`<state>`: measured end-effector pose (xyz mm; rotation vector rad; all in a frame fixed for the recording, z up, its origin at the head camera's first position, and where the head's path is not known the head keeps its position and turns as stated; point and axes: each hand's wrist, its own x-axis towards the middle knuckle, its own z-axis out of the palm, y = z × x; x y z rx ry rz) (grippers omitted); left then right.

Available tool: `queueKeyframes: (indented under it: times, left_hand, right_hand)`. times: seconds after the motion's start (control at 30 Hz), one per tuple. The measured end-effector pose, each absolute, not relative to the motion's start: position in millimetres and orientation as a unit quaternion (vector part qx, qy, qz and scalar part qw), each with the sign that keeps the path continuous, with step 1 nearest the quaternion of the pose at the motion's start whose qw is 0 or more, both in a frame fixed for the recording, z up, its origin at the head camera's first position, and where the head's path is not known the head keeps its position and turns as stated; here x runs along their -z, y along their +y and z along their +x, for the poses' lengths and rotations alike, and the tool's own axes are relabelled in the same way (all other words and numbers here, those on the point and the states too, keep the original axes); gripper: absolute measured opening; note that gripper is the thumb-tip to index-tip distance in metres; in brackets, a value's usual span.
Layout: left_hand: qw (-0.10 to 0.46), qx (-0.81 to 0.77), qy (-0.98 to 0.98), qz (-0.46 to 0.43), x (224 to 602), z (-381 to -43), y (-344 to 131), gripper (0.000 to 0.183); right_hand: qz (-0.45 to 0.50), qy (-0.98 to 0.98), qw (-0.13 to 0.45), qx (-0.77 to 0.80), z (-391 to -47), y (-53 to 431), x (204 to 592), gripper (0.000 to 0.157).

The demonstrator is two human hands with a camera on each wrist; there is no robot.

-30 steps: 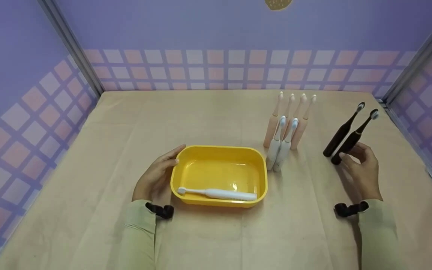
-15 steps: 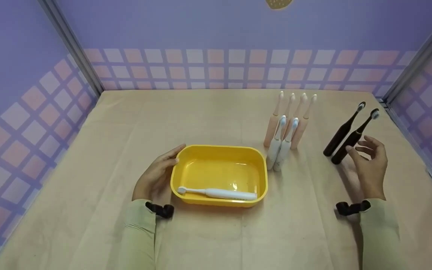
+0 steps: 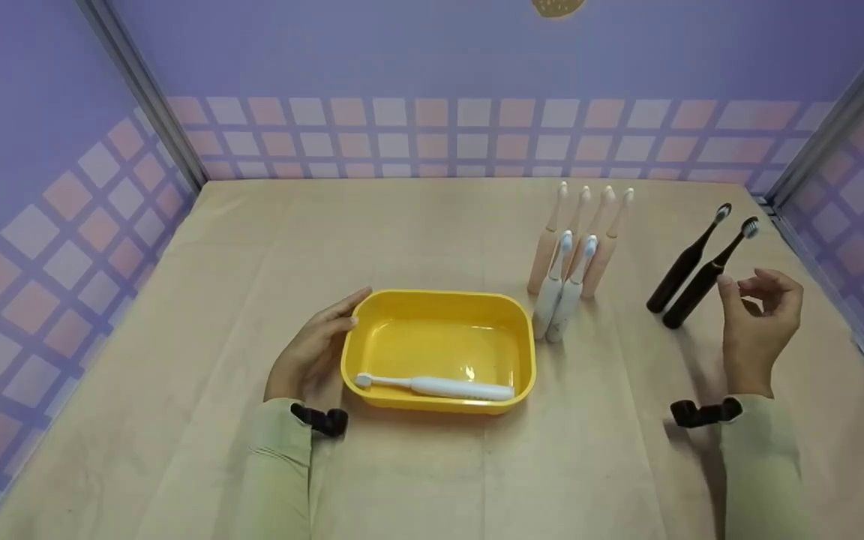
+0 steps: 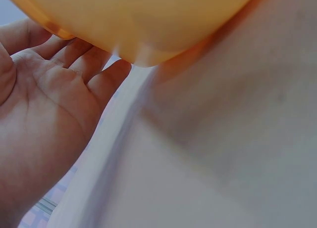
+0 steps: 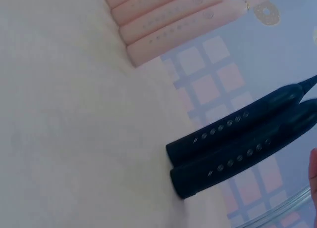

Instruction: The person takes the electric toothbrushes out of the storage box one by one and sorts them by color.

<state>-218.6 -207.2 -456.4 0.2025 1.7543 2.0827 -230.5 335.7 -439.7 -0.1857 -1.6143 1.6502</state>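
My left hand (image 3: 310, 349) holds the left end of the yellow plastic basin (image 3: 438, 295), thumb at the rim and fingers along the outside wall. The left wrist view shows those fingers against the basin's outer side (image 4: 148, 20). A white electric toothbrush (image 3: 454, 388) lies in the basin along its near wall, head to the left. To the right, my right hand (image 3: 762, 322) is raised with loosely curled fingers and nothing in them. Just left of it stand two black electric toothbrushes (image 3: 694, 295), upright side by side; the right wrist view shows their button rows.
Two white electric toothbrushes (image 3: 567, 307) stand upright at the basin's right end. Behind them is a row of several pink electric toothbrushes (image 3: 542, 262). A cream cloth (image 3: 372, 480) covers the table, with purple checked walls (image 3: 432, 135) around it.
My right hand has let go of the nearer black toothbrush and moved right, away from it. The black toothbrushes stay upright. My left hand and the basin have not moved.
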Motion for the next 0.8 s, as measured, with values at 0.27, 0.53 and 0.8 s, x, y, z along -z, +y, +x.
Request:
queueKeyframes:
  times: [0.27, 0.53, 0.8]
  left_hand:
    - [0.204, -0.746, 0.631, 0.067, 455.4, -217.8, -207.4, 0.057]
    - [0.212, -0.759, 0.612, 0.066, 456.9, -215.8, -208.1, 0.055]
    - [0.212, -0.769, 0.6, 0.062, 456.5, -214.8, -207.3, 0.054]
  right_hand:
    - [-0.012, -0.62, 0.443, -0.647, -222.0, 314.4, 418.5, 0.021]
    - [0.065, -0.633, 0.458, -0.621, -210.8, 285.7, 400.0, 0.018]
    - [0.215, -0.652, 0.472, -0.553, -203.1, 253.4, 390.6, 0.022]
